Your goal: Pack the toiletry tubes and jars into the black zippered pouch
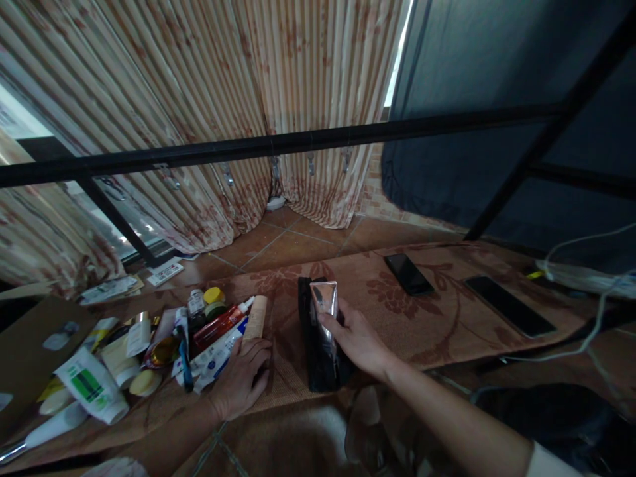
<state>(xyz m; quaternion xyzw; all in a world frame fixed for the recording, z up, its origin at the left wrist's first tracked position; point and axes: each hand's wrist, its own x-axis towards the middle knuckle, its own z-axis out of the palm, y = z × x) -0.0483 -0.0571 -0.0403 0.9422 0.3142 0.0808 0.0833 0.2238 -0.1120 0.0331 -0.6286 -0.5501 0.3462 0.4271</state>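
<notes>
My right hand (pixel 355 331) grips a shiny silver-pink squeeze tube (pixel 325 298), with its flat end up, over a black pouch (pixel 318 371). The tube's lower part is at the pouch, partly hidden by my fingers. On the cloth to the left, my left hand (pixel 246 371) has its fingers curled over the lower end of a beige tube (pixel 256 315). Right beside that hand lie a white-and-blue tube (pixel 218 354), a red bottle with a white tip (pixel 218 328) and a blue slim item (pixel 185 361).
A pile of toiletries includes a white-green tube (pixel 92 384) and a yellow-lidded jar (pixel 213 296). A cardboard box (pixel 44 344) stands far left. Two dark phones (pixel 410 273) lie on the patterned cloth (pixel 348 268) to the right. A black rail (pixel 298 141) crosses before the curtains.
</notes>
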